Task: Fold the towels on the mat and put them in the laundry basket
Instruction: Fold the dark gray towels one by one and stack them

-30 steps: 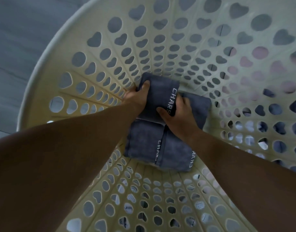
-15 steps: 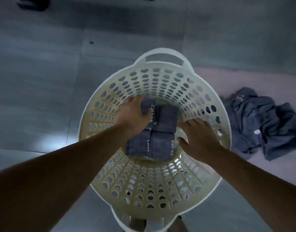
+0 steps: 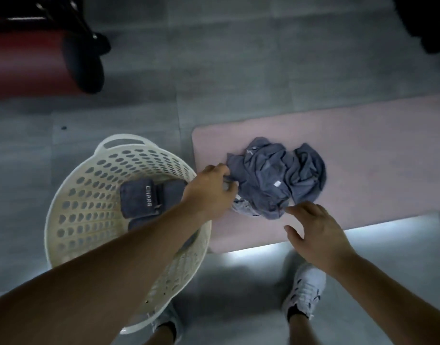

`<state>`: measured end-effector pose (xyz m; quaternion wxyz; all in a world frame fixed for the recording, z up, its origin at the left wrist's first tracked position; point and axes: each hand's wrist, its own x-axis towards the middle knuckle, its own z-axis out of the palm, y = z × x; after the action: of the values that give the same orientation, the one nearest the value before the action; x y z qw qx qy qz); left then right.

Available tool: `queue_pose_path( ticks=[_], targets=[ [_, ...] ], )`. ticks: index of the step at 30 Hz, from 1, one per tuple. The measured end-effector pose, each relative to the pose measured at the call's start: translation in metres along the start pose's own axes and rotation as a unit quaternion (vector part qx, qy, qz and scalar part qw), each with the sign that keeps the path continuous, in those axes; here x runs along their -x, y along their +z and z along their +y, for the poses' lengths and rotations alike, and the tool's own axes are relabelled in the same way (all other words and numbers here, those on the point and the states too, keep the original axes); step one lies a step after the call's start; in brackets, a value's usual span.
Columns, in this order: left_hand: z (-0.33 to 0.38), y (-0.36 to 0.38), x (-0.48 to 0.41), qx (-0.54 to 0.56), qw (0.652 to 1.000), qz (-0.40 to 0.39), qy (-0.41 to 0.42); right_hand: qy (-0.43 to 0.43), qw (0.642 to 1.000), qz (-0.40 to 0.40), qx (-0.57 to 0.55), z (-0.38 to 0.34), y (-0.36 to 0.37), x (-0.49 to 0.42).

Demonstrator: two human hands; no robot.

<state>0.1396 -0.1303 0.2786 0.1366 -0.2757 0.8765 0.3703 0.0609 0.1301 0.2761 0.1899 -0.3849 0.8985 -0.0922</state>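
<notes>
— Some folded towels (image 3: 139, 200) lie in the laundry basket (image 3: 64, 220), back behind the left wrist. What remains?

— The crumpled towels (image 3: 276, 178), heaped on the mat (image 3: 363, 158). The left hand (image 3: 211, 190) has its fingers curled into the heap's edge, pinching a fold, as far as the blur allows. The right hand (image 3: 316, 232) is spread and holds nothing, its forefinger just short of the near hem.

— How will they handle?

— Light, soft and limp, I'd judge. A pinch lifts only what is in it and the rest trails. Tangled layers may come up together.

— Where to grip?

— At a hem. The white label (image 3: 277, 183) beyond the right fingertips probably marks one. Pinch two corners of a single towel and shake it free.
</notes>
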Motion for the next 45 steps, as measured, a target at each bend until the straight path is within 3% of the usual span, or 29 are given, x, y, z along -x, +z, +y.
queue_pose_path(
  ticks=[4, 10, 13, 17, 23, 27, 30, 33, 37, 40, 45],
  targets=[
    [0.057, 0.090, -0.036, -0.001, 0.998, -0.053, -0.020, 0.026, 0.999, -0.030, -0.025, 0.100, 0.000, -0.002],
    [0.116, 0.239, -0.100, 0.028, 0.984, -0.110, -0.136, 0.062, 0.990, -0.115, -0.045, 0.264, 0.023, -0.033],
    [0.122, 0.294, -0.136, 0.013, 0.983, -0.090, -0.159, 0.098, 0.980, -0.166, -0.054, 0.329, 0.051, -0.051],
    [0.103, 0.334, -0.201, -0.027, 0.983, -0.051, -0.173, 0.106, 0.975, -0.164, -0.103, 0.382, 0.108, -0.092],
    [0.040, 0.359, -0.309, -0.093, 0.977, 0.050, -0.186, 0.078, 0.978, -0.084, -0.176, 0.402, 0.204, -0.192],
    [0.010, 0.370, -0.342, -0.161, 0.971, 0.066, -0.167, 0.079, 0.981, -0.111, -0.135, 0.398, 0.245, -0.242],
    [0.000, 0.373, -0.354, -0.188, 0.968, 0.077, -0.148, 0.067, 0.989, -0.128, -0.024, 0.395, 0.261, -0.258],
    [-0.003, 0.372, -0.357, -0.097, 0.978, 0.109, -0.149, 0.041, 0.994, -0.100, 0.034, 0.398, 0.271, -0.261],
    [0.010, 0.371, -0.333, -0.045, 0.981, 0.145, -0.119, 0.022, 0.994, -0.082, -0.068, 0.402, 0.265, -0.251],
    [0.026, 0.364, -0.307, -0.026, 0.984, 0.124, -0.124, -0.001, 0.989, -0.065, -0.135, 0.399, 0.243, -0.232],
    [0.080, 0.320, -0.262, 0.169, 0.974, 0.095, -0.114, -0.017, 0.987, -0.028, -0.160, 0.386, 0.164, -0.190]
  ],
)
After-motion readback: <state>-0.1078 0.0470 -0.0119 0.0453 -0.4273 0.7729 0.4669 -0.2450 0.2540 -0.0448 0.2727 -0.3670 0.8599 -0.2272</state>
